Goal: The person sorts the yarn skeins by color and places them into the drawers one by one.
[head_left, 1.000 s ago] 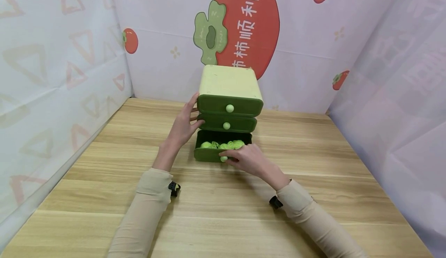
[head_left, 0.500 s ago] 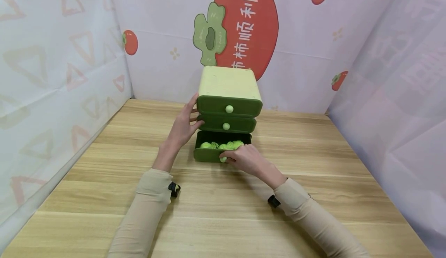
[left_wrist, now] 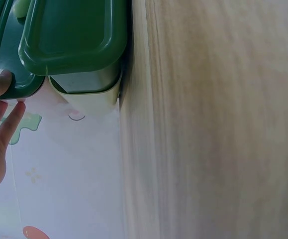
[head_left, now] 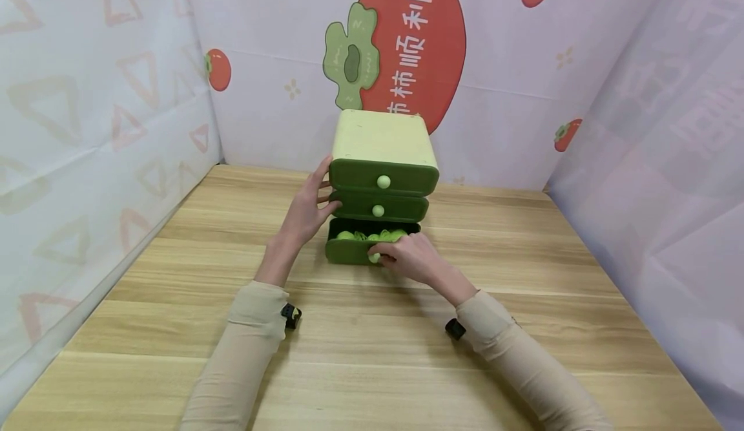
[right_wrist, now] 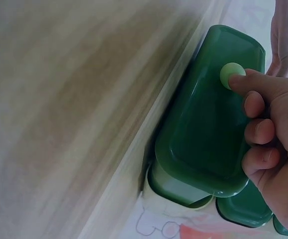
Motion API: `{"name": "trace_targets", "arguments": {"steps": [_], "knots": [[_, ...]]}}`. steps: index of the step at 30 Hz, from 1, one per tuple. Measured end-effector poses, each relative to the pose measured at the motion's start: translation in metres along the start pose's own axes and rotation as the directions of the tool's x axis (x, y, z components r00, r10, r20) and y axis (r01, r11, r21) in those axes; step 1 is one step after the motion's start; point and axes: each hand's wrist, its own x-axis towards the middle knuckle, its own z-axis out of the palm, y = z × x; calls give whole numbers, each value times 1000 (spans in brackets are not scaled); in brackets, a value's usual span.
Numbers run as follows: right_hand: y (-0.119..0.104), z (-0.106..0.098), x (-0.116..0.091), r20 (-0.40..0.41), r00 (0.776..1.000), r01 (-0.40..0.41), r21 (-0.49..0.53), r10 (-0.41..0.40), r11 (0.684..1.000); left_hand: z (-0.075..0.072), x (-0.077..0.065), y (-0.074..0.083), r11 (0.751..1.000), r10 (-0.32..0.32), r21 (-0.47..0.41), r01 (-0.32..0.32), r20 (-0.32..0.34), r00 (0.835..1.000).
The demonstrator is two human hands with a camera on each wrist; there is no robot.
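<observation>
A cream drawer cabinet (head_left: 383,135) with green fronts stands at the back of the table, its top drawer (head_left: 360,176) and middle drawer (head_left: 351,205) pushed in. The bottom drawer (head_left: 345,251) is partly pulled out and holds bright green round and stringy things (head_left: 345,235), their kind unclear. My right hand (head_left: 415,258) pinches the bottom drawer's pale green knob (right_wrist: 231,73), the other fingers curled. On the cabinet's left side rests my left hand (head_left: 303,211), fingers fairly straight; its thumb (left_wrist: 0,83) touches the edge of the middle drawer's front.
Around the cabinet lies a wood-grain table (head_left: 349,353). A fabric backdrop (head_left: 261,127) with printed persimmons rises just behind it, and patterned sheets hang at the left (head_left: 87,127) and right (head_left: 657,127).
The bottom drawer has slid slightly inward over the last half second, with my right hand moving forward on its knob. My left hand stays in place.
</observation>
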Motion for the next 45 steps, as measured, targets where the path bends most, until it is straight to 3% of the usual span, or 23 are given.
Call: {"name": "trace_targets", "arguments": {"steps": [23, 45], "knots": [[34, 10, 23, 113, 990, -93, 100, 81, 991, -1, 0, 2, 1000, -21, 7, 21, 7, 1000], [38, 14, 28, 142, 973, -198, 91, 184, 976, 0, 0, 1, 1000, -12, -1, 12, -6, 1000]]}}
